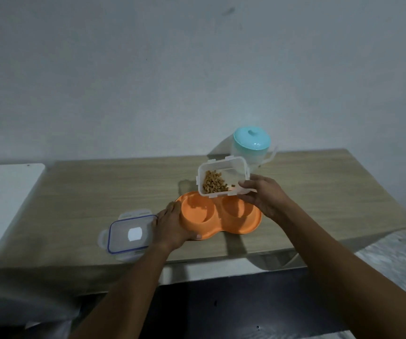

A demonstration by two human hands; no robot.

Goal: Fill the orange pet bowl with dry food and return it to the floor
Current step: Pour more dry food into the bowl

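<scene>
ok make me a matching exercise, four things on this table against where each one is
Things:
1 orange pet bowl
2 food container
3 container lid
4 teal-lidded jug

Places:
A flat on the table, left of the bowl
B tilted in the right hand over the bowl
C at the table's back edge
D held by the left hand

Pairs: 1-D, 2-B, 3-A, 4-C
</scene>
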